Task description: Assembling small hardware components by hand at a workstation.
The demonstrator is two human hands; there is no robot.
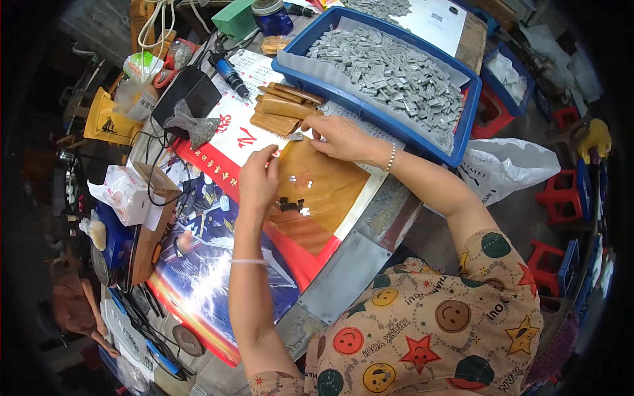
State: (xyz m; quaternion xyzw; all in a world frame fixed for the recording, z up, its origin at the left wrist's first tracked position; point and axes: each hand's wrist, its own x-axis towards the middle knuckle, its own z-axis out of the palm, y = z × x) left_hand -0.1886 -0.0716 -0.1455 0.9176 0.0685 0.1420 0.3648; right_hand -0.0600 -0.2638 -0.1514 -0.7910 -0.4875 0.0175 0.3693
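The left hand (pixel 259 177) and right hand (pixel 345 138) had fingers parted; beside the right fingertips lay a grey piece (pixel 296 136), contact unclear.

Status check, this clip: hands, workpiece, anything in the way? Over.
Left hand and right hand at the brown sheet, grips unclear. Small grey piece between them, contact unclear. Folded brown pieces close beyond; black bits nearer the wearer.
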